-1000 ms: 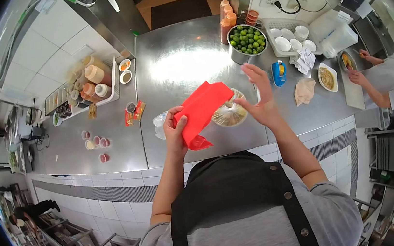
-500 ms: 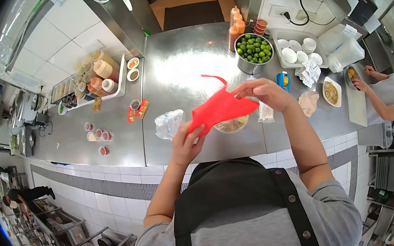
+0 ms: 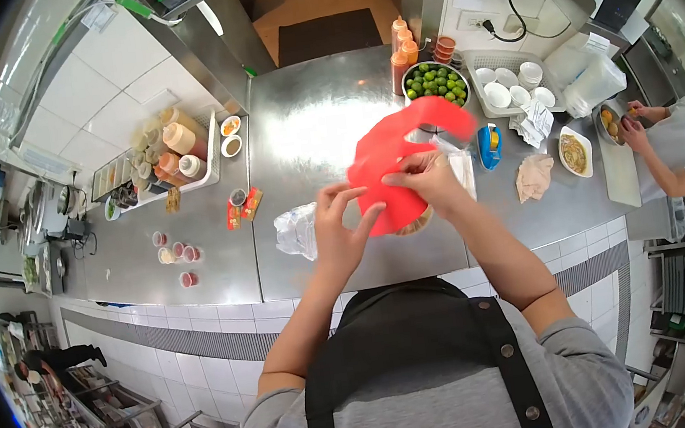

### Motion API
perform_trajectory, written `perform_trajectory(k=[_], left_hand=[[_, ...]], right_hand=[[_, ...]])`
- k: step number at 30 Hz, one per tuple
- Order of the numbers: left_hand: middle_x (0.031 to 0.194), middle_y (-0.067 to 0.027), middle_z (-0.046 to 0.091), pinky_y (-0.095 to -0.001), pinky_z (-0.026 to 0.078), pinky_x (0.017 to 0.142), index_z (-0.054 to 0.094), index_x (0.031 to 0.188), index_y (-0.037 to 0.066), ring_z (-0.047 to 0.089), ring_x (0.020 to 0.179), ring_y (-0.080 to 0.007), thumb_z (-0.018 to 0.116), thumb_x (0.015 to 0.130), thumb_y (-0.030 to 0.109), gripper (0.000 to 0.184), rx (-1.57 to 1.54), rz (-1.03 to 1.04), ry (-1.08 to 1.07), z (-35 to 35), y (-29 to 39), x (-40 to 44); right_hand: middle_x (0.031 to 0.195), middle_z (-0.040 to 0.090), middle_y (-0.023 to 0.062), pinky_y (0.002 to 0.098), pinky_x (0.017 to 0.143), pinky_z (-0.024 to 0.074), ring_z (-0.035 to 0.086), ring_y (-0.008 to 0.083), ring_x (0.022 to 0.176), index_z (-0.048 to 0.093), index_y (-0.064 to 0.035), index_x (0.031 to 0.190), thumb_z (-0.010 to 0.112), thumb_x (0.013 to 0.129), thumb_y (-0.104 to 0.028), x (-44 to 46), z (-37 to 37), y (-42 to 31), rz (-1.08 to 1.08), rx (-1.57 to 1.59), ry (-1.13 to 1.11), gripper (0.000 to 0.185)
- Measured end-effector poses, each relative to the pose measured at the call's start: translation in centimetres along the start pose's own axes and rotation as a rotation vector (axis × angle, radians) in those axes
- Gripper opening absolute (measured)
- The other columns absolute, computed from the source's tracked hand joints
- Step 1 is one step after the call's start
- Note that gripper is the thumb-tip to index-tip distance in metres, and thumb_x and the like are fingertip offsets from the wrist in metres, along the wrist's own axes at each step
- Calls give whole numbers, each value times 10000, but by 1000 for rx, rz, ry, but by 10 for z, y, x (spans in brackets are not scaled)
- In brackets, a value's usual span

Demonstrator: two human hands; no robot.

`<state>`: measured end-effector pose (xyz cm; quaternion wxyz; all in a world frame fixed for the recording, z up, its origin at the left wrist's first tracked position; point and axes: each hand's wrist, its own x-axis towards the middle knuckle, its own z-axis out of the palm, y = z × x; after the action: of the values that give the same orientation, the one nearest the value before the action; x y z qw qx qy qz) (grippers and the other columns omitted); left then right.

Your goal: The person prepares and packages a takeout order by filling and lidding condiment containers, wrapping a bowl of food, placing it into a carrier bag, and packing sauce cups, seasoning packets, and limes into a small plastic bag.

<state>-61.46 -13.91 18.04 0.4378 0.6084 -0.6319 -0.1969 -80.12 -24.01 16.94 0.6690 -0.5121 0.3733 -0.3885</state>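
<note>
Your right hand pinches the red bag, fingers angled far left. Your left hand spreads thumb from fingers at its left edge; contact is unclear. Above the counter, the bag's long axis runs near-left to far-right, loop pointing far right, partly covering a bowl.

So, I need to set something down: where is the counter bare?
Widest: the far middle, between sauce bottles, limes and red bag. Smaller: between small cups, packets and plastic bag. Crowded: under the red bag; rightward from bowls to noodles.
</note>
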Motion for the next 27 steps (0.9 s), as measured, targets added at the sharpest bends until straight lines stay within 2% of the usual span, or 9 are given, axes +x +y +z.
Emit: perform_trajectory(k=[1,5,7,10,14,17,19,21,27], left_hand=[[1102,-129,683,-310,549,785,697,1019,30,688,907,-178,780,884,231,256,-267,-207,-3,8,4,3],[878,-28,707,-266,546,720,684,936,66,680,795,-112,740,924,157,107,-972,-617,-70,23,-11,7],[931,-43,710,-290,553,750,675,981,60,681,834,-124,709,948,170,120,-1045,-685,-116,29,-32,-3],[988,-54,703,-324,553,787,648,1023,60,673,898,-144,646,991,192,136,-1203,-782,5,34,-63,-14],[1025,-57,686,-342,541,828,600,1026,83,658,969,-177,546,1041,188,119,-1523,-839,449,6,-84,3],[899,-42,660,-263,515,749,574,1009,71,627,826,-126,521,1058,207,153,-1286,-714,547,-2,-60,13],[876,-39,652,-245,480,699,561,1011,61,585,775,-93,510,1065,207,164,-871,-480,436,1,-43,15],[791,-3,587,-226,396,610,533,975,41,470,693,-40,511,1066,192,178,-572,-281,349,13,-25,19],[751,25,585,-216,404,615,519,989,54,499,684,-25,628,998,118,126,-401,-156,97,3,-1,28]], right_hand=[[762,732,51,254,623,510,661,91,685,759,-3,828,837,788,-127,-2,6,4,20,-40,-16,152],[667,666,45,258,582,485,616,95,623,706,-18,762,877,737,-144,-14,34,41,-18,-98,88,214],[620,607,29,240,553,455,578,82,601,619,-54,674,854,745,-94,-24,35,21,255,-82,83,249],[674,590,1,245,511,424,567,75,591,611,-69,733,763,830,-8,-35,6,48,110,13,62,190],[767,566,0,270,638,456,565,97,726,566,-66,898,718,835,20,-38,-71,88,-8,-217,683,186],[1053,582,61,337,866,490,579,171,1007,523,-59,1150,792,796,-68,-51,-76,47,118,-574,375,444],[1402,435,143,412,1103,385,442,279,1319,387,-65,1424,891,697,-180,-55,-70,24,-318,-751,73,891],[1582,242,182,456,1211,229,240,333,1486,235,-82,1559,927,630,-229,-57,-25,-42,-347,-721,-66,1168],[1547,329,245,423,1116,375,410,371,1387,392,-74,1498,762,769,-78,10,-9,9,-265,-1022,87,818]])
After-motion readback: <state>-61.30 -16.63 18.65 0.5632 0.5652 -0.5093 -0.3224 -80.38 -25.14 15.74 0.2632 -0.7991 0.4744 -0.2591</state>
